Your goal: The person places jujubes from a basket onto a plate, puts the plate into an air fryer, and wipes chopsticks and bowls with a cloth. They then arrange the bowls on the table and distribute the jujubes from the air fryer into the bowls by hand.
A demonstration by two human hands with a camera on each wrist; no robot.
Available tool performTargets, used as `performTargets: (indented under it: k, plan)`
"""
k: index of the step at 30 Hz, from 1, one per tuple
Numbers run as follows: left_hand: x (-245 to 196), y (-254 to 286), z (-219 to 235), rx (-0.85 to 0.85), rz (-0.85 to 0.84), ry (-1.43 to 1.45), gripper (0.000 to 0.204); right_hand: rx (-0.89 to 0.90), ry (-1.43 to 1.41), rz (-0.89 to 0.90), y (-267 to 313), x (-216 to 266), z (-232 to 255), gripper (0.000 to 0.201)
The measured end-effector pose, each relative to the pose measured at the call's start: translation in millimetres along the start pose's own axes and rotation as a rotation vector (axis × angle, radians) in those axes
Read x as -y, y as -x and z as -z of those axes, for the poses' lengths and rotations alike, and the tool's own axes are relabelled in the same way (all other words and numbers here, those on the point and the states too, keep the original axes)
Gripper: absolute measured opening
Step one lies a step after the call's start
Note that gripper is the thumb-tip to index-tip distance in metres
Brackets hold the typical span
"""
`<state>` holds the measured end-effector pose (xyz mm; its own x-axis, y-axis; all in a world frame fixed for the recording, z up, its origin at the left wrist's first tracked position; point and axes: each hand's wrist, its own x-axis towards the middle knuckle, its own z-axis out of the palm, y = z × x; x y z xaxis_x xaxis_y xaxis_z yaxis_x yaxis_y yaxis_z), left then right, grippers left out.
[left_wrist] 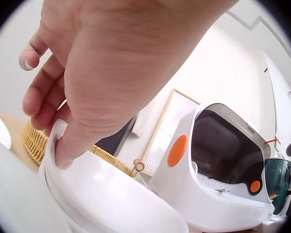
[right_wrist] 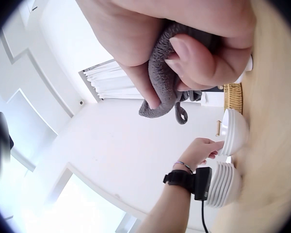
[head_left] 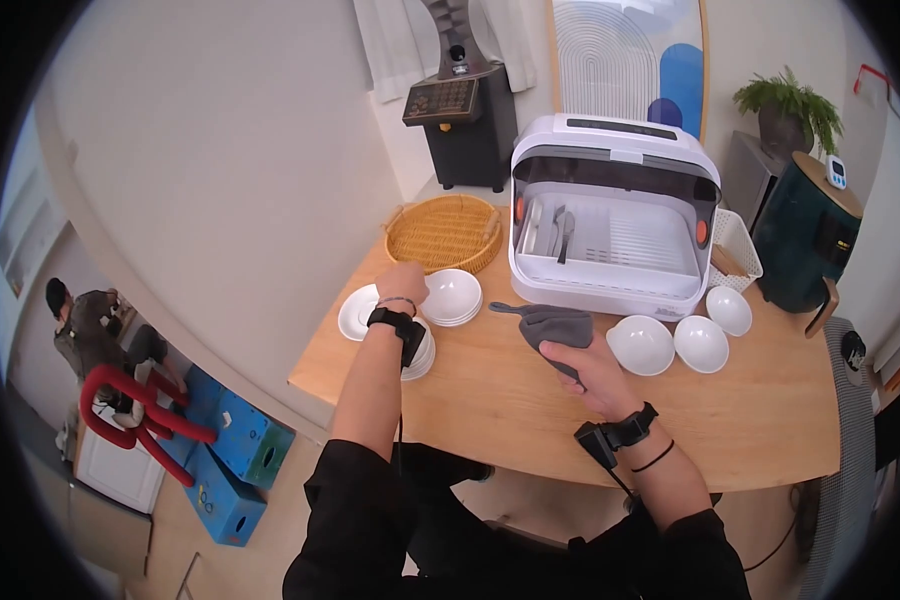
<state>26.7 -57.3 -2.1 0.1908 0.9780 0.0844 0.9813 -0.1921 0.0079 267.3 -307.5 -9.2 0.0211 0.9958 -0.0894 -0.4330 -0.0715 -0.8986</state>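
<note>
My left hand (head_left: 403,286) pinches the rim of the top white bowl (head_left: 452,293) in a short stack, thumb inside and fingers outside in the left wrist view. Another white stack (head_left: 420,360) stands under the left wrist, partly hidden by it. To the left of these lies a shallow white dish (head_left: 356,314). In my right hand (head_left: 598,375) is a folded grey cloth (head_left: 548,326), gripped between thumb and curled fingers above the table; its hanging loop shows in the right wrist view.
A white dish cabinet (head_left: 610,290) with raised dark lid holds some utensils. Three white bowls (head_left: 642,346) stand before it on the wooden table (head_left: 530,430). A wicker tray (head_left: 444,234) sits behind the stacks; a green air fryer (head_left: 805,235) is at right. A person (head_left: 100,335) is at far left.
</note>
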Motion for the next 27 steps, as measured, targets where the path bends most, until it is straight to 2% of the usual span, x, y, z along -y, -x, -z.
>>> performTargets:
  k: [5, 7, 8, 10, 12, 13, 14, 16, 20, 23, 24, 26, 27]
  plan:
    - [1.3, 13.9, 18.7, -0.091, -0.032, 0.089, 0.022, -0.113, 0.0, -0.009, -4.6, -16.9, 3.1, 0.033]
    - [1.3, 32.9, 30.6, -0.286, -0.179, 0.204, 0.016, -0.179, -0.03, 0.052, -1.0, -17.2, 6.3, 0.034]
    - [-2.3, 46.1, 37.6, -0.283, -0.191, 0.198, 0.016, -0.188, -0.04, 0.055, -1.0, -18.0, 9.2, 0.034]
    - [-14.4, 82.8, 60.5, -0.31, -0.048, 0.742, 0.017, -0.142, -0.043, 0.11, -1.6, -19.1, 15.4, 0.035]
    - [-34.0, 117.1, 63.9, -0.434, -0.111, 0.97, 0.018, -0.168, -0.055, 0.104, -0.5, -18.9, 14.7, 0.035]
    - [-46.2, 134.6, 64.3, -0.475, -0.149, 1.044, 0.013, -0.178, -0.059, 0.087, 0.5, -20.2, 13.0, 0.034]
    - [-58.8, 148.7, 63.9, -0.466, -0.15, 1.047, 0.013, -0.186, -0.058, 0.084, 1.5, -21.1, 12.1, 0.034]
    - [-82.5, 170.4, 58.2, -0.629, -0.262, 0.806, 0.01, -0.13, -0.148, 0.079, 3.0, -22.9, 10.6, 0.034]
    - [-115.0, 182.2, 20.7, -0.557, -0.349, 0.844, 0.012, -0.051, -0.143, 0.07, 4.5, -26.5, 12.3, 0.032]
    - [-132.9, 187.5, -1.9, -0.4, -0.477, 1.054, 0.019, -0.052, -0.202, 0.055, 4.6, -28.1, 11.8, 0.031]
    - [-140.2, 189.7, -4.7, -0.392, -0.482, 1.058, 0.019, -0.029, -0.261, 0.001, 3.5, -29.5, 13.6, 0.03]
    - [-153.2, 192.9, -6.9, -0.41, -0.507, 1.356, 0.029, -0.009, -0.318, -0.053, 3.5, -30.4, 16.0, 0.029]
    - [-154.1, 192.9, -4.4, -0.41, -0.505, 1.359, 0.029, 0.012, -0.317, -0.075, 4.1, -31.5, 16.4, 0.028]
